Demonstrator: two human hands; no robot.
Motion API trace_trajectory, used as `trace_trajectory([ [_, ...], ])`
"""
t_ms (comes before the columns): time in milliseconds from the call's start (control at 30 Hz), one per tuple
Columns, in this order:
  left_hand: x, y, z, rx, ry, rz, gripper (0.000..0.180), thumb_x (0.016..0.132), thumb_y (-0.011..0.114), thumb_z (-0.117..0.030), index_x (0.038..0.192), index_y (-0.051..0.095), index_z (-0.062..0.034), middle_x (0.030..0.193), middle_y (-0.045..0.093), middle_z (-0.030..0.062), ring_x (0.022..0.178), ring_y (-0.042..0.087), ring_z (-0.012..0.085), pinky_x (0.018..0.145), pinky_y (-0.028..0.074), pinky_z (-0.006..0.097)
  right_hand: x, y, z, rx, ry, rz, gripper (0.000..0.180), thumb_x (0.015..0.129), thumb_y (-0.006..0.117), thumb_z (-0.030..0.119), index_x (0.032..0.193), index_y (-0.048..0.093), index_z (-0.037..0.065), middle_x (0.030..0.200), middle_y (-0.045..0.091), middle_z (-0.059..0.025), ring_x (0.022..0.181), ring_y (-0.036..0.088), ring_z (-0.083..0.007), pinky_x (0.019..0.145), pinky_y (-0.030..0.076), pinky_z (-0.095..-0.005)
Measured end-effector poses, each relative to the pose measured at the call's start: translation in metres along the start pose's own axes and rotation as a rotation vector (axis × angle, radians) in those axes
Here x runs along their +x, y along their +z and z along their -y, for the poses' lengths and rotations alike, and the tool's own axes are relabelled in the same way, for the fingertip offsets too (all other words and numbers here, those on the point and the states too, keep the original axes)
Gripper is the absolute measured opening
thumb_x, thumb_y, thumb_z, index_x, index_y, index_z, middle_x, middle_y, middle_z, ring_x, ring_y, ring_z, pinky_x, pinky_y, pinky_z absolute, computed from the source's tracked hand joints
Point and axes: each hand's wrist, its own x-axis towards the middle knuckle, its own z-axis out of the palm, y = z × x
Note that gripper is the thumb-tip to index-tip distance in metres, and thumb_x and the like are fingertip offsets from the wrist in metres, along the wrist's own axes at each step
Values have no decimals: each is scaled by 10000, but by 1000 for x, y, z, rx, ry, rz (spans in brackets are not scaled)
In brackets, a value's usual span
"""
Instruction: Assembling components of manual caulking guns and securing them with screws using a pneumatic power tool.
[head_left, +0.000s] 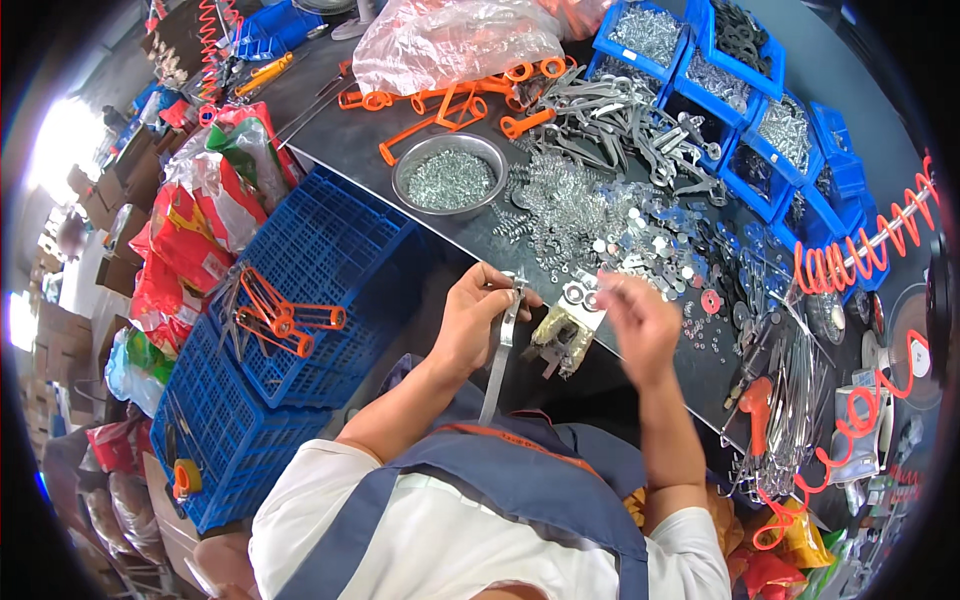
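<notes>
The left hand [472, 318] pinches a grey metal strip [498, 365] before the table [350, 132]; the right hand [642, 325], blurred beside the clamp [570, 337], I cannot tell its grip. If the pinch loosens, the strip may fall below the edge.

Dark grey desk [345, 145], and it's pretty packed. Big clear plastic bag [450, 45] up at the back, orange frames [440, 115] right by its edge, then a metal bowl [447, 211] full of small shiny bits. Beside that, a heap of springs [565, 205], a tangle of metal levers [600, 125], loads of loose discs [685, 272], plus blue bins [755, 203] stacked on the right.
</notes>
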Motion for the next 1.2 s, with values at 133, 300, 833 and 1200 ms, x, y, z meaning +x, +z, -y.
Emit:
trace_trajectory([
  [133,-2,6,-4,-17,9,-61,137,815,474,85,923,440,8,857,629,199,684,611,177,630,514,262,-2,41,34,-14,-470,6,306,668,705,-99,957,625,-40,929,648,-134,770,641,-280,656,526,-325],
  [300,-11,4,-11,297,71,-172,101,735,539,30,835,548,15,743,545,43,650,491,75,553,393,220,3,54,42,-83,-467,68,307,656,693,-115,949,626,-50,912,640,-143,744,627,-288,635,517,-335],
  [833,-35,-8,20,247,-30,-10,119,819,537,-11,916,499,47,722,586,81,602,569,108,520,447,233,-37,54,49,-235,-330,163,169,782,612,-72,951,621,-72,896,631,-193,774,626,-324,680,511,-382],
  [1200,-31,14,10,745,121,251,459,718,709,-348,1011,652,-1,1393,310,153,1259,353,281,990,376,362,-59,41,14,-298,-500,-40,292,706,662,-16,991,627,-71,1033,603,-211,914,620,-341,753,524,-380],
])
